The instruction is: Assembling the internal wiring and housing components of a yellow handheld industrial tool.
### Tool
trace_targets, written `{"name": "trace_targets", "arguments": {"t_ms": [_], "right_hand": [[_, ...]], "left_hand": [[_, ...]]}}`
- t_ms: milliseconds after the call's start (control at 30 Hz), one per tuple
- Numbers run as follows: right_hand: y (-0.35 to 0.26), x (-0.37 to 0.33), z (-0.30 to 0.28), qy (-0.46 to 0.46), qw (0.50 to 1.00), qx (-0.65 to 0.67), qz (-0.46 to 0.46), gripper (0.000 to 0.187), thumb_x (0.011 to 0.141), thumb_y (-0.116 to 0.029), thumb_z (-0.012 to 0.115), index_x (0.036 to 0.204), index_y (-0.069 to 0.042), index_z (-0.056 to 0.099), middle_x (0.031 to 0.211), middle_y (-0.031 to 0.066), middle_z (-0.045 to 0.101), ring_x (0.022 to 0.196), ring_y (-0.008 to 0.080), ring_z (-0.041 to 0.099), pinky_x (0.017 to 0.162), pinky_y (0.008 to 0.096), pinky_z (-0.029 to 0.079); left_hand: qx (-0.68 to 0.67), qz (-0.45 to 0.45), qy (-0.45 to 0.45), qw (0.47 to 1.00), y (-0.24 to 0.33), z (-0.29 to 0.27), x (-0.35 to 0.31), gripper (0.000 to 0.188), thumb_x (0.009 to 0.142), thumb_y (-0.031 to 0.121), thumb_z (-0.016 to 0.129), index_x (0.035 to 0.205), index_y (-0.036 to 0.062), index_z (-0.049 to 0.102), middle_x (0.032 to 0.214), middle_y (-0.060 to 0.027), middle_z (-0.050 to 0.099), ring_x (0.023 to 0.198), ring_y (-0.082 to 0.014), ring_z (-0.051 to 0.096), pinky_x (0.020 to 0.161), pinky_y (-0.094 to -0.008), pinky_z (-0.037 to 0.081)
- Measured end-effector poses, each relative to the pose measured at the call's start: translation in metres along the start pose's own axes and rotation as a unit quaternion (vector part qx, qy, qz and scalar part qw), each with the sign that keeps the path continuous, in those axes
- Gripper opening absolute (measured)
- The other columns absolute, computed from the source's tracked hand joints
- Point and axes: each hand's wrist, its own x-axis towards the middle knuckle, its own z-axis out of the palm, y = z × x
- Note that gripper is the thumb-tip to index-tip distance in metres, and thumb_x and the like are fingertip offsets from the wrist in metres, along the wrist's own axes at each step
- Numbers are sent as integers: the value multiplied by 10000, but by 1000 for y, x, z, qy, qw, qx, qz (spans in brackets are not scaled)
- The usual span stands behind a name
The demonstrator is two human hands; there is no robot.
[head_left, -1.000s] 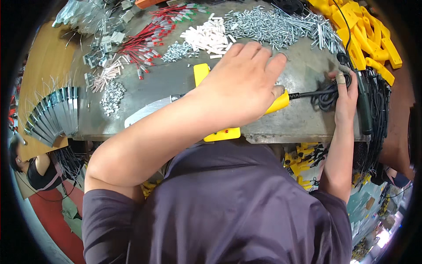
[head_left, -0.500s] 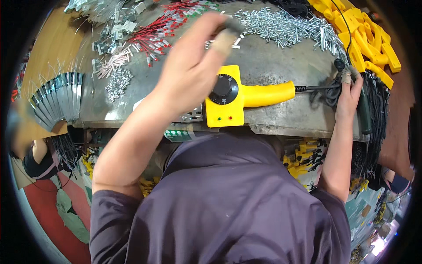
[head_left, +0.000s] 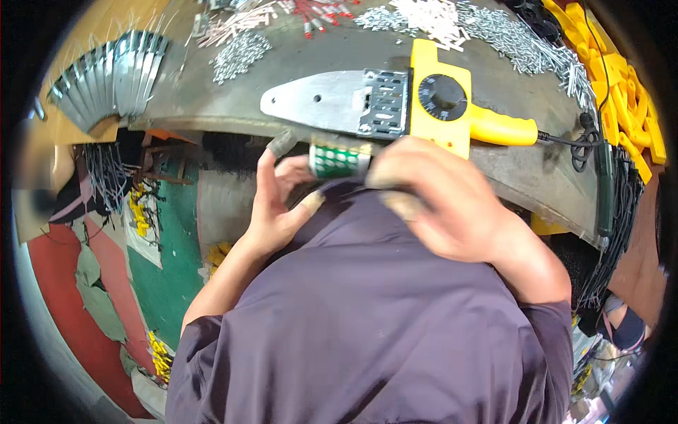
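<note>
I see a grey bench [head_left: 311,56], and on it lies a yellow tool [head_left: 441,131]. At the left of this tool is a heap of small shiny pieces [head_left: 241,56]. Beyond the tool are red wires [head_left: 318,13], white sticks [head_left: 429,18] and many silver screws [head_left: 519,46]; to its right, a black cord [head_left: 580,150].

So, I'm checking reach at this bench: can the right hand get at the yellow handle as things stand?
Probably yes: the right hand is near the yellow handle with nothing visible between, though blur hides whether it grips the green, white-dotted piece.

The yellow tool [head_left: 443,97] lies near a green dotted sheet [head_left: 339,162]
</note>
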Motion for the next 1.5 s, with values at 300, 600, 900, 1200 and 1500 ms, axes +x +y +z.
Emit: {"name": "trace_targets", "arguments": {"t_ms": [300,600,900,1200,1500], "right_hand": [[19,20,66,-7,998,-69,-6,320,737,23,619,1024,-4,479,951,143,511,892,335,510,781,408,452],[19,14,70,13,998,-64,-8,357,707,49,632,1021,-9,474,888,134,533,821,337,528,715,419,463],[4,8,48,7,1000,-11,4,464,665,97,622,1091,-19,478,912,127,544,868,314,541,751,396,455],[14,11,54,-2,1000,-17,-4,511,676,120,652,1126,-35,468,945,124,532,847,295,563,748,371,474],[16,-4,-25,248,968,46,18,476,827,100,596,1240,10,379,1031,117,525,935,165,522,849,314,451]], "left_hand": [[-152,-66,59,984,32,13,5,667,840,-106,535,1382,91,199,1069,-143,569,984,-173,580,844,-307,482],[-212,-105,83,968,27,12,6,599,829,-122,557,1307,89,264,1010,-98,586,926,-135,576,776,-251,476],[-260,-209,23,942,27,13,11,295,981,268,430,1068,23,568,975,-25,597,867,-85,563,757,-246,461],[-218,-169,33,961,31,17,15,259,960,182,458,1023,-18,610,903,-20,624,834,-54,551,737,-212,442],[-119,-208,5,971,15,15,50,261,955,141,468,997,-39,653,859,-23,658,764,-60,589,676,-225,474]]}}
